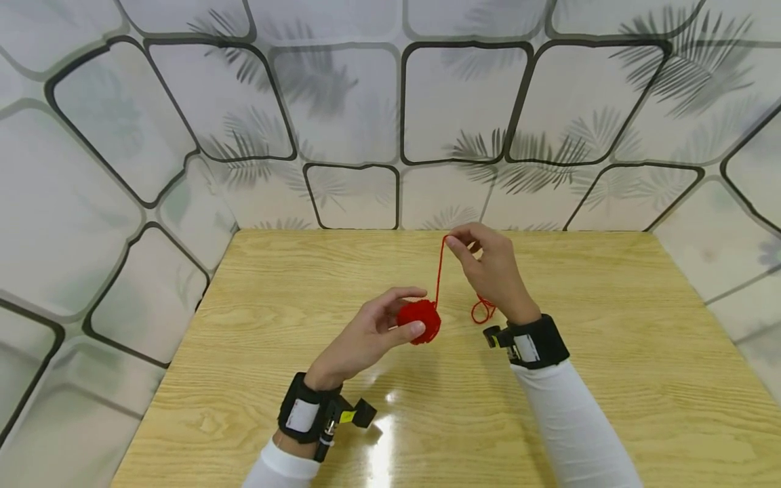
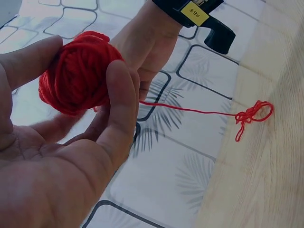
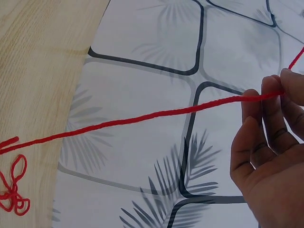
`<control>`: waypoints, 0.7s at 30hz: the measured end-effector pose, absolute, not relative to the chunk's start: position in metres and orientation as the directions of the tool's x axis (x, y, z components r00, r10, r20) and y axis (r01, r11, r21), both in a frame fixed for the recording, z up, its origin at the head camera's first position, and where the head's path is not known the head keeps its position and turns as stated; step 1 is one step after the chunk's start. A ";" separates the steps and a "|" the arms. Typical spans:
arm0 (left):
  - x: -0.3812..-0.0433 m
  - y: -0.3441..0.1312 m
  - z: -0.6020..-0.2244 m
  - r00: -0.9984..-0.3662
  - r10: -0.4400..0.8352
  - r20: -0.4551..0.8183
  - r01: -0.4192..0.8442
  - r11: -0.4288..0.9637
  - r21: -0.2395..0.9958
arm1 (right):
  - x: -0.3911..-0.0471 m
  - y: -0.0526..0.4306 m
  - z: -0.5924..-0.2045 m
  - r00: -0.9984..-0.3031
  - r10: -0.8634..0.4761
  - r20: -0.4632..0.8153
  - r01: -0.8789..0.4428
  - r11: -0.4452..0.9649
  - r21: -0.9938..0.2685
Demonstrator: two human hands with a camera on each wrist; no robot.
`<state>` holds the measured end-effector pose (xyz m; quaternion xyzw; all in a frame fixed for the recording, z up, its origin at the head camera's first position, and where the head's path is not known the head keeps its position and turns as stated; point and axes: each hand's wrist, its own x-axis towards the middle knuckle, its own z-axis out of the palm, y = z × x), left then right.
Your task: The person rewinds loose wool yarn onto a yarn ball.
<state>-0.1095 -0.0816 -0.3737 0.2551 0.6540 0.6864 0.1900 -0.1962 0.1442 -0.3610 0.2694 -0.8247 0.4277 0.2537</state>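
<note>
A small ball of red yarn (image 1: pixel 418 321) is held in my left hand (image 1: pixel 372 331), with the thumb on its near side and the fingers round the far side. In the left wrist view the wound strands of the ball (image 2: pixel 76 73) show between thumb and fingers. My right hand (image 1: pixel 491 268), up and to the right of the ball, pinches the strand (image 1: pixel 439 271) that rises from it. From the pinch in the right wrist view, the yarn strand (image 3: pixel 142 118) runs on toward the table. Loose loops of yarn (image 1: pixel 483 310) lie on the tabletop below the right hand.
The wooden table (image 1: pixel 274 285) spreads under both hands. Behind it and at the sides stands a pale covering (image 1: pixel 354 102) with dark outlines and leaf prints. Each wrist wears a black band with a small camera, the left camera (image 1: pixel 364 413) close over the table.
</note>
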 end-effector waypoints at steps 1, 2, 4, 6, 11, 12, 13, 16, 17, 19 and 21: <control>-0.109 -0.082 -0.374 -0.802 0.592 0.078 0.052 -0.061 0.997 | -0.196 0.144 -0.360 -0.721 -0.230 0.653 -0.667 0.485 -0.566; -0.109 -0.082 -0.374 -0.807 0.588 0.051 0.028 -0.048 0.998 | -0.197 0.144 -0.360 -0.717 -0.232 0.658 -0.673 0.480 -0.563; -0.108 -0.082 -0.374 -0.813 0.582 -0.001 -0.021 -0.028 0.999 | -0.197 0.143 -0.358 -0.706 -0.236 0.667 -0.684 0.471 -0.557; -0.108 -0.081 -0.374 -0.815 0.577 -0.044 -0.058 -0.005 0.998 | -0.196 0.141 -0.354 -0.696 -0.241 0.677 -0.695 0.466 -0.548; -0.107 -0.079 -0.375 -0.801 0.594 -0.076 -0.071 0.031 0.997 | -0.187 0.134 -0.336 -0.677 -0.251 0.692 -0.711 0.463 -0.528; -0.107 -0.079 -0.376 -0.793 0.605 -0.070 -0.065 0.031 0.997 | -0.185 0.133 -0.332 -0.674 -0.254 0.693 -0.714 0.462 -0.526; -0.106 -0.079 -0.376 -0.785 0.616 -0.062 -0.055 0.030 0.998 | -0.184 0.131 -0.330 -0.674 -0.257 0.693 -0.715 0.461 -0.525; -0.105 -0.079 -0.376 -0.760 0.649 -0.027 -0.033 0.003 0.999 | -0.182 0.129 -0.328 -0.684 -0.265 0.680 -0.708 0.468 -0.530; -0.105 -0.079 -0.376 -0.753 0.658 -0.014 -0.031 -0.014 0.999 | -0.185 0.130 -0.333 -0.691 -0.270 0.670 -0.702 0.473 -0.533; -0.104 -0.080 -0.376 -0.746 0.665 0.012 -0.032 -0.054 0.998 | -0.190 0.132 -0.345 -0.720 -0.282 0.634 -0.677 0.488 -0.551; -0.104 -0.080 -0.374 -0.751 0.660 0.034 -0.031 -0.088 0.996 | -0.193 0.134 -0.359 -0.753 -0.297 0.587 -0.646 0.502 -0.575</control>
